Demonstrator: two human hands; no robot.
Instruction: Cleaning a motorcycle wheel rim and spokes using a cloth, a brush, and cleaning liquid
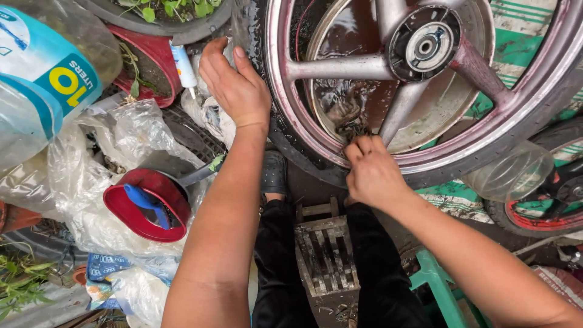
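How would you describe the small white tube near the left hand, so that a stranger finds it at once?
Start at the big motorcycle wheel with the pinkish rim, which the left hand steadies at its tyre. Just left of that hand, a small white tube with blue marks leans against a red pot. It is the only slim white thing there; its neighbours are crumpled plastic bags.

- the wheel (425, 79) stands upright beyond both hands, with the left hand (237, 85) flat on its tyre (285, 143).
- the right hand (370, 173) fingers (358, 149) pinch a rag (346, 115) against the rim's inner edge.
- a pot (146, 203) lies left of the left fingers, on plastic bags (79, 176).
- a small stool (325, 255) sits below the right fingers, between the legs.
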